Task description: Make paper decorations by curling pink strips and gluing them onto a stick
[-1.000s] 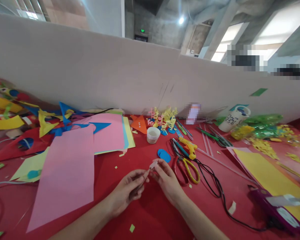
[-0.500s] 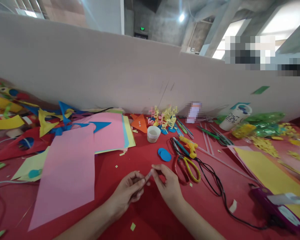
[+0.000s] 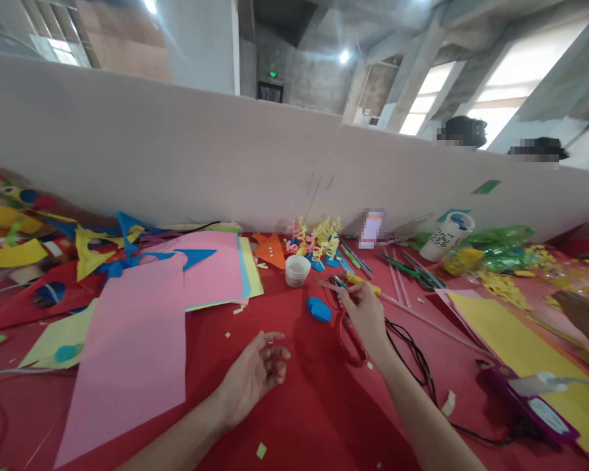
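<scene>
Item: scissors (image 3: pixel 349 333), red handles, on red table (image 3: pixel 304 405) among black cable.
Right hand (image 3: pixel 366 314): laid over scissors, fingers curled; grip unclear.
Left hand (image 3: pixel 255 373): fingers loosely apart, empty.
Handling (judged): rigid, light, sharp; best taken by handle loops.

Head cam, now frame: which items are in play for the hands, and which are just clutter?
In play:
right hand, reaching onto the scissors beside the glue gun
left hand, open, palm up, holding nothing I can make out

Lying about:
pink paper
blue discs
white cup
yellow sheet
purple device
</scene>
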### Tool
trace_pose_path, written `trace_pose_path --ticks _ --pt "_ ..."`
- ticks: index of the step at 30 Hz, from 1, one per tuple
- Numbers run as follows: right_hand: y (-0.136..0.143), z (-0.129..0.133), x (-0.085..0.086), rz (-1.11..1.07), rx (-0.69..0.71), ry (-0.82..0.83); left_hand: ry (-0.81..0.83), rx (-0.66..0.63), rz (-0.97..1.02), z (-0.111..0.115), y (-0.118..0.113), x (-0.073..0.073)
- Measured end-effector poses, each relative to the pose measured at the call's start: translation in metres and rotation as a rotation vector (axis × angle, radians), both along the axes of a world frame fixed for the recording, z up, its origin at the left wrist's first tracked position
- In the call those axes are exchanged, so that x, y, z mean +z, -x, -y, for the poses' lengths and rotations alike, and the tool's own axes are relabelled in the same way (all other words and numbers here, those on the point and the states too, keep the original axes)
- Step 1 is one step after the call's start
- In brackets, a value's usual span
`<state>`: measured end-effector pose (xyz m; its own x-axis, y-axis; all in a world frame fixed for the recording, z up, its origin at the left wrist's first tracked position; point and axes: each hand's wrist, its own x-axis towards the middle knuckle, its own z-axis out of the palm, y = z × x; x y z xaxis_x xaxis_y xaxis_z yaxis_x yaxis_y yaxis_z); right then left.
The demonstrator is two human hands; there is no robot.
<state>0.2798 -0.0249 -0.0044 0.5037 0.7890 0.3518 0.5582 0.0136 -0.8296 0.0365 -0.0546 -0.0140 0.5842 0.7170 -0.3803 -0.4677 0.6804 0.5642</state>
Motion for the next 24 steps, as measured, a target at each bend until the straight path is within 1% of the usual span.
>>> trace_pose_path --ticks 2,4,6,8,10,11,14,16,20,24 --pt "-0.005 -0.01 -0.003 0.209 -0.039 0.09 0.007 0.0 0.007 0.0 -0.001 -0.002" --pt "0.003 -0.018 -0.003 0.434 -0.025 0.142 0.014 0.007 0.006 0.0 -0.002 -0.003" --pt "0.02 -0.025 0.0 0.638 0.013 0.111 0.019 0.012 0.0 0.0 -0.002 -0.003" --pt "0.041 -0.034 0.003 0.756 0.075 0.059 0.02 0.009 -0.008 0.0 -0.003 -0.002" --pt "0.059 -0.044 0.006 0.799 0.137 0.062 0.017 0.009 -0.017 0.0 -0.003 -0.002" --pt "0.065 -0.049 0.007 0.806 0.15 0.09 0.014 0.01 -0.021 0.001 -0.003 -0.002" --pt "0.071 -0.058 0.006 0.825 0.164 0.191 0.002 0.016 -0.026 0.001 -0.002 -0.004" --pt "0.066 -0.058 0.006 0.84 0.154 0.236 -0.002 0.007 -0.02 0.002 -0.001 -0.004" --pt "0.046 -0.052 0.01 0.883 0.125 0.301 0.002 -0.02 -0.014 0.002 -0.001 -0.004" --pt "0.031 -0.052 0.01 0.906 0.043 0.343 -0.012 -0.019 -0.034 0.002 -0.002 -0.004"
